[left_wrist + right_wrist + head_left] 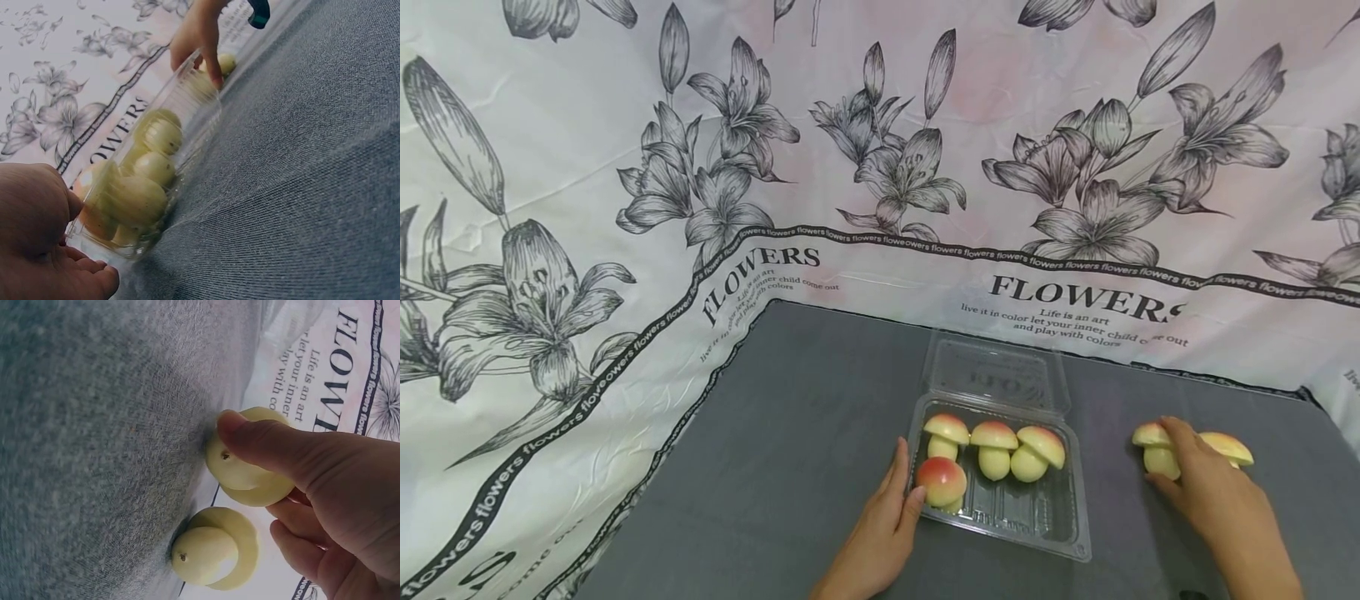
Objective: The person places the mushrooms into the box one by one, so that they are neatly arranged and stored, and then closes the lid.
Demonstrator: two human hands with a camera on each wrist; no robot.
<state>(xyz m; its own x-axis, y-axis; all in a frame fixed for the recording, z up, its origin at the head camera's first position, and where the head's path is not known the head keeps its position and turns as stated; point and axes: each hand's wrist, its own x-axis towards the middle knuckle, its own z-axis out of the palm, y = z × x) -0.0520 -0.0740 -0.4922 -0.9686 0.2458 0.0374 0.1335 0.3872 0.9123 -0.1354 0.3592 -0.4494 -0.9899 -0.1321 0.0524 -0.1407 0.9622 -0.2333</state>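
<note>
My left hand [876, 529] holds the left side of a clear plastic box [1081, 517], thumb at the rim and fingers outside the wall. Several toy mushrooms with pale yellow stems and red-yellow caps lie inside: three side by side along the back, such as the middle mushroom [995, 458], and a front-left mushroom [942, 482] with its cap up. Right of the box, my right hand [1217, 492] grips a mushroom [234, 467] between thumb and fingers, low over the cloth. Beside it lies another mushroom [206, 553], partly behind the hand in the head view.
The box's transparent lid [996, 375] lies folded back toward the wall. Grey cloth [775, 442] covers the table. Behind and at the left hangs a white curtain [910, 275] printed with flowers and lettering.
</note>
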